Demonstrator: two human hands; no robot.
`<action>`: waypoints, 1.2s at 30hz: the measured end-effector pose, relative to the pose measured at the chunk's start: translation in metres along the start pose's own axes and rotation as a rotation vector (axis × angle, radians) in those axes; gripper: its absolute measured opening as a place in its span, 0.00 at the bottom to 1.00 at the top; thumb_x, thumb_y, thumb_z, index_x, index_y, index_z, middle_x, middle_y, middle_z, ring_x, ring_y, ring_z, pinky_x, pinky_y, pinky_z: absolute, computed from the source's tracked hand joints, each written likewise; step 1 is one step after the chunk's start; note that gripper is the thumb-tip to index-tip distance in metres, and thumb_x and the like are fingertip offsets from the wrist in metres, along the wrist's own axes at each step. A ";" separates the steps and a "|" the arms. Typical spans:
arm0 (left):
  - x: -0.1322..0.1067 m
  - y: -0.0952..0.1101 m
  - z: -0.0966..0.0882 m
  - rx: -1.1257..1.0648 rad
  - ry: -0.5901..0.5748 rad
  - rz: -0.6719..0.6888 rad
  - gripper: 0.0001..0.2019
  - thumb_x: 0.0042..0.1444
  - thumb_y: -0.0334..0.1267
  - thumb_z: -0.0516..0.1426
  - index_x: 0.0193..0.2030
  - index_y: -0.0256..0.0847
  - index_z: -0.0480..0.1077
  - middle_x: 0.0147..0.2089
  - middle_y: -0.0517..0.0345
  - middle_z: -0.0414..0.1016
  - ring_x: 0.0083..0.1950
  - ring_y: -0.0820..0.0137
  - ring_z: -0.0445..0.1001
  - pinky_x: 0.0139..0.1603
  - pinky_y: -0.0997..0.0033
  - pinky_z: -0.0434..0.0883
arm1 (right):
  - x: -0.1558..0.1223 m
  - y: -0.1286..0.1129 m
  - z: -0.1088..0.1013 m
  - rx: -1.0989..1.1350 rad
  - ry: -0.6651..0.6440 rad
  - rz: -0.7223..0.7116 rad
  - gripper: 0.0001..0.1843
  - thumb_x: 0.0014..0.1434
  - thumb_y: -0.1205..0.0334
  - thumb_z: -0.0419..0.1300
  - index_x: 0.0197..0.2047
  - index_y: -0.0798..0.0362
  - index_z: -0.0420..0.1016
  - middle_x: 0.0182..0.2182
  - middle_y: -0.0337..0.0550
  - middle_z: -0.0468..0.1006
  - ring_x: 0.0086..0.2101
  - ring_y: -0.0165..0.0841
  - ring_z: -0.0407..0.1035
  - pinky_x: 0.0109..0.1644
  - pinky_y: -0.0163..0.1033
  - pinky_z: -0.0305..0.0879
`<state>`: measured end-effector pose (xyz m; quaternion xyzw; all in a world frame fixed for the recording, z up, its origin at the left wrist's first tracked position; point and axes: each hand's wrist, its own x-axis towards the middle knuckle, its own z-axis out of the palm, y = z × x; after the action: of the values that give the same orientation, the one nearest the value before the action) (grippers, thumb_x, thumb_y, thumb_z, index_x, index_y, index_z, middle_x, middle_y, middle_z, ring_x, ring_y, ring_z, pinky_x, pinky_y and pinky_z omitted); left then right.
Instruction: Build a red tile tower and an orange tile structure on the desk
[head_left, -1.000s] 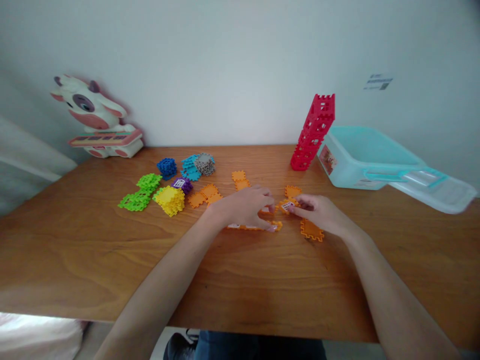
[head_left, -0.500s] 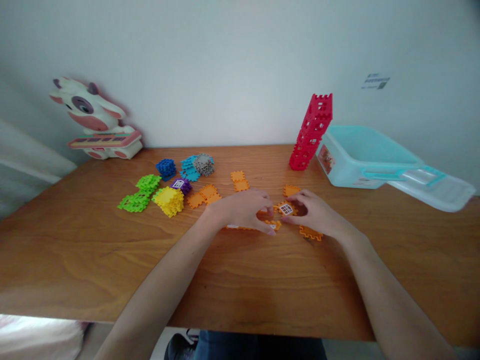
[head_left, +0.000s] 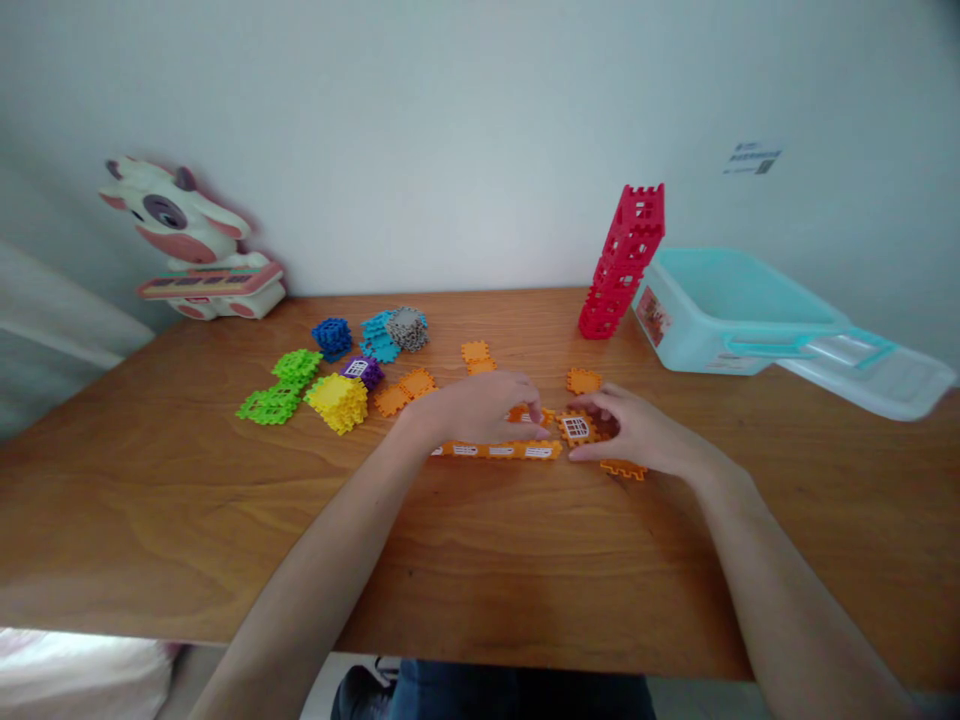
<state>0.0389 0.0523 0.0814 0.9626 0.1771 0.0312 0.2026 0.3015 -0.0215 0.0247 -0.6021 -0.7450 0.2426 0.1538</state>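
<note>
An orange strip of joined window tiles [head_left: 496,450] lies flat on the wooden table [head_left: 225,500]. My left hand [head_left: 472,408] rests on top of it, fingers curled and pressing down at its right end. My right hand [head_left: 637,432] pinches a single orange window tile [head_left: 576,428] just right of the strip's end, close to touching it. Another orange tile [head_left: 622,467] peeks out under my right palm. Loose orange tiles [head_left: 583,380] lie just beyond my hands.
A red tile tower [head_left: 626,262] leans against a light blue bin [head_left: 720,315], whose lid [head_left: 870,370] lies at the right. Green [head_left: 281,388], yellow [head_left: 339,400], purple, blue and teal tile piles sit at the left. A cow toy [head_left: 191,240] stands at the back left.
My left hand drew back and uncovered the orange strip. My right hand lowered the window tile toward the strip's right end.
</note>
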 end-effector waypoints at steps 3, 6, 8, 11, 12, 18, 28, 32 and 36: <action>-0.001 0.001 0.000 0.026 -0.004 0.006 0.19 0.64 0.53 0.61 0.49 0.38 0.76 0.49 0.51 0.78 0.49 0.63 0.76 0.52 0.67 0.69 | 0.000 0.001 -0.003 0.010 -0.028 -0.047 0.33 0.53 0.41 0.71 0.57 0.50 0.79 0.50 0.51 0.74 0.43 0.42 0.73 0.48 0.46 0.71; -0.001 0.002 -0.001 0.018 -0.035 0.018 0.20 0.64 0.54 0.60 0.49 0.39 0.76 0.49 0.52 0.78 0.50 0.63 0.76 0.52 0.67 0.69 | -0.001 0.002 -0.002 0.031 -0.027 -0.043 0.28 0.57 0.42 0.68 0.56 0.49 0.79 0.49 0.50 0.74 0.40 0.40 0.74 0.48 0.46 0.72; -0.002 0.001 -0.003 0.001 -0.029 0.004 0.16 0.68 0.50 0.57 0.49 0.39 0.76 0.50 0.52 0.79 0.50 0.64 0.76 0.52 0.67 0.69 | -0.001 0.003 -0.001 0.028 -0.011 -0.038 0.27 0.57 0.41 0.68 0.54 0.49 0.80 0.47 0.50 0.75 0.39 0.40 0.74 0.47 0.46 0.72; -0.005 -0.001 -0.008 -0.006 0.034 -0.059 0.15 0.71 0.46 0.53 0.50 0.39 0.75 0.50 0.51 0.79 0.50 0.64 0.77 0.52 0.67 0.70 | -0.001 0.004 0.001 0.018 0.020 -0.047 0.26 0.55 0.40 0.69 0.51 0.48 0.80 0.46 0.49 0.76 0.40 0.40 0.74 0.48 0.47 0.72; -0.006 -0.002 -0.009 -0.004 0.051 -0.072 0.15 0.71 0.47 0.53 0.50 0.39 0.75 0.49 0.51 0.80 0.50 0.64 0.77 0.52 0.66 0.70 | 0.000 0.004 0.001 0.015 0.025 -0.051 0.26 0.55 0.40 0.69 0.50 0.48 0.81 0.45 0.49 0.76 0.40 0.41 0.73 0.48 0.47 0.72; -0.003 0.000 -0.004 0.014 0.027 0.001 0.16 0.71 0.47 0.54 0.48 0.38 0.77 0.49 0.50 0.79 0.50 0.64 0.76 0.54 0.67 0.69 | 0.000 0.003 -0.001 0.003 -0.002 -0.099 0.28 0.55 0.42 0.69 0.54 0.48 0.80 0.48 0.50 0.76 0.46 0.44 0.73 0.54 0.49 0.69; 0.002 0.006 0.007 0.035 -0.056 0.027 0.19 0.64 0.55 0.59 0.46 0.40 0.78 0.49 0.52 0.76 0.50 0.63 0.74 0.53 0.68 0.67 | -0.004 -0.009 -0.005 0.021 0.020 -0.041 0.21 0.53 0.45 0.69 0.45 0.50 0.79 0.42 0.49 0.81 0.39 0.41 0.74 0.43 0.45 0.71; 0.004 0.007 0.009 0.032 -0.056 0.019 0.17 0.65 0.53 0.59 0.46 0.41 0.78 0.49 0.52 0.76 0.51 0.63 0.74 0.53 0.68 0.67 | -0.006 -0.011 -0.005 0.065 0.079 -0.040 0.24 0.53 0.46 0.68 0.49 0.50 0.78 0.40 0.47 0.82 0.35 0.39 0.75 0.40 0.45 0.71; 0.005 0.006 0.010 0.040 -0.065 0.018 0.17 0.65 0.52 0.60 0.46 0.40 0.78 0.48 0.52 0.76 0.49 0.64 0.75 0.52 0.68 0.67 | -0.007 -0.011 -0.005 0.110 0.111 -0.097 0.20 0.55 0.47 0.67 0.47 0.49 0.80 0.34 0.43 0.82 0.31 0.37 0.74 0.37 0.43 0.71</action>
<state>0.0466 0.0445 0.0743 0.9685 0.1622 -0.0017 0.1889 0.2964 -0.0293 0.0352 -0.5687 -0.7490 0.2416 0.2392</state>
